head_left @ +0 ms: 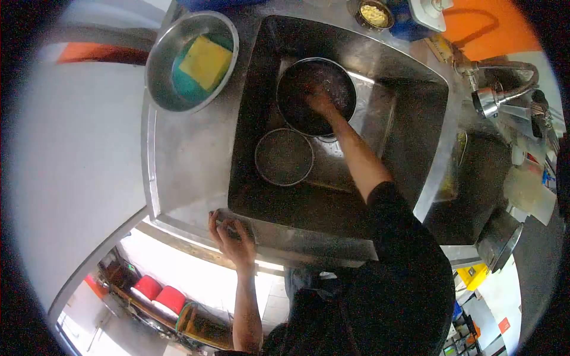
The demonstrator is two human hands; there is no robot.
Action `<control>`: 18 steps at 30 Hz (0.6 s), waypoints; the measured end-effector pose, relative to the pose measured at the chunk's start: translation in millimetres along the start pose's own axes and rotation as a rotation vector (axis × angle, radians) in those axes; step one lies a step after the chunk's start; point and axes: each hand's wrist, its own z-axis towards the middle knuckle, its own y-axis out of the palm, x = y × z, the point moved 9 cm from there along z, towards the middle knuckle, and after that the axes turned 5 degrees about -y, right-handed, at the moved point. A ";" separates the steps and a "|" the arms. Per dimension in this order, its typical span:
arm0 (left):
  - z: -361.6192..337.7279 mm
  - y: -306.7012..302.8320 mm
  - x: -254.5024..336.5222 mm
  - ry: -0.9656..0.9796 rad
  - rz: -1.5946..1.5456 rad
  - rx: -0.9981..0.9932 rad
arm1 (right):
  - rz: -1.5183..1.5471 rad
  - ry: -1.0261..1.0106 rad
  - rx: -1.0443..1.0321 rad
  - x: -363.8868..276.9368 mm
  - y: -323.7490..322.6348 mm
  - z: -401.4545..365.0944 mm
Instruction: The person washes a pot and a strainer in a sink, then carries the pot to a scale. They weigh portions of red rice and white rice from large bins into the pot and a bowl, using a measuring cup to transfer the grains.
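Note:
My right hand reaches down into a large round dark pan in the sink, its fingers blurred against the dark inside. A smaller round pan or sieve lies beside it, lower left in the sink. At the sink's front left edge, my left hand has its fingers curled around a small dark object that I cannot make out.
A metal bowl with a yellow sponge stands on the steel counter at the left. A faucet is on the right. A small bowl of yellowish food sits behind the sink.

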 end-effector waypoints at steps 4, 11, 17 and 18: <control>4.9 20.8 18.6 0.039 -0.118 -0.048 | 0.312 0.036 0.321 -37.5 -19.2 13.1; 108.5 239.7 76.5 -0.068 -0.352 -0.231 | 0.258 -0.079 0.072 -59.1 20.7 -48.8; 109.2 314.0 43.1 -0.154 -0.561 -0.500 | -0.055 0.008 0.156 -2.3 26.9 -2.2; 109.5 299.9 52.0 -0.134 -0.444 -0.481 | -0.067 0.083 0.254 36.3 35.6 12.0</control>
